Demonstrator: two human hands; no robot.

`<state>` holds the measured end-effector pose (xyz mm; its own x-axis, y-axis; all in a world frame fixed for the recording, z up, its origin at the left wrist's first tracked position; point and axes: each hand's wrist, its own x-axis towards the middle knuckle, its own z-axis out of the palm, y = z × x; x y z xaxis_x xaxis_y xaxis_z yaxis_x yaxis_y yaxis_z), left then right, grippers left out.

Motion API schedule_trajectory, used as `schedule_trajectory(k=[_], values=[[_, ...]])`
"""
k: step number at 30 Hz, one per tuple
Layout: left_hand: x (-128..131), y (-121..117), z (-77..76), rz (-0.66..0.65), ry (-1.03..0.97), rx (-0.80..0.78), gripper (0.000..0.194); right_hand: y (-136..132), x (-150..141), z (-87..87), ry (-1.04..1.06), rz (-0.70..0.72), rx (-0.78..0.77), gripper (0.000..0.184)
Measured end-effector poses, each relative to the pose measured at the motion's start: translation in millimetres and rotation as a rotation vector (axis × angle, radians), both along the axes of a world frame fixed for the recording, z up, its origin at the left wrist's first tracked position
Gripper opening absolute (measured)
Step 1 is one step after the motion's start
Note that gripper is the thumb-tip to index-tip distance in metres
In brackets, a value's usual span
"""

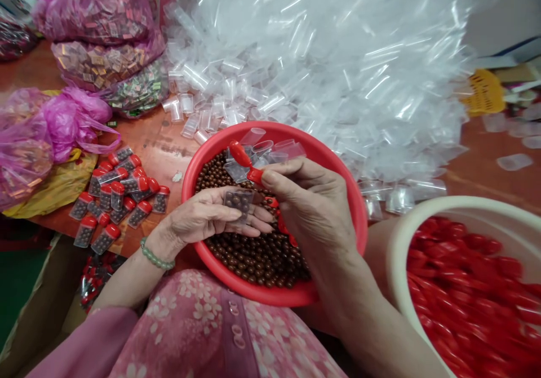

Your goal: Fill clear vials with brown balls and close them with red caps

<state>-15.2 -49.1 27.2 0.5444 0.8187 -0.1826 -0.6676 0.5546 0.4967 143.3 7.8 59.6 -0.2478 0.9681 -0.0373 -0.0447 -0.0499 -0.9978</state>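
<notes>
We look down at a person's two hands working over a red basin (296,128) that rests on the person's lap, full of glossy brown beads (253,259). Loose clear tubes also lie in it.

Inside the basin's rim, the left hand (203,217), wearing a green bead bracelet (154,254), is curled with its fingers close together, cradling a clear plastic tube (239,203) of brown beads on its side. The right hand (313,209) is above the basin and pinches a red plastic scoop (240,154) between thumb and forefinger, though the exact grip is partly hidden.

Beyond the basin, a large heap of empty clear tubes (321,68) spills across an orange-brown surface (160,147). To the basin's left, filled tubes with red caps (116,195) lie in a loose cluster, and pink plastic bags (93,12) of small packets sit farther back. To the basin's right, a cream basin (422,214) holds a mass of red caps (465,288). Pink floral clothing (190,321) fills the view just below the red basin.
</notes>
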Motion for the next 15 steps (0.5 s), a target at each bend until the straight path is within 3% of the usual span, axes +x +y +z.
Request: schedule_trajectory(k=[4, 8, 15], values=[[6, -2, -0.9, 0.128, 0.158, 0.065, 0.036, 1, 2, -1.5, -0.008, -0.046, 0.024, 0.01], [11, -4, -1.3, 0.13, 0.313, 0.181, 0.042, 4, 5, -2.5, 0.026, -0.086, 0.043, 0.014], [7, -3, 0.4, 0.103, 0.317, 0.227, 0.04, 9, 12, 4.2, 0.147, 0.095, -0.039, 0.043]])
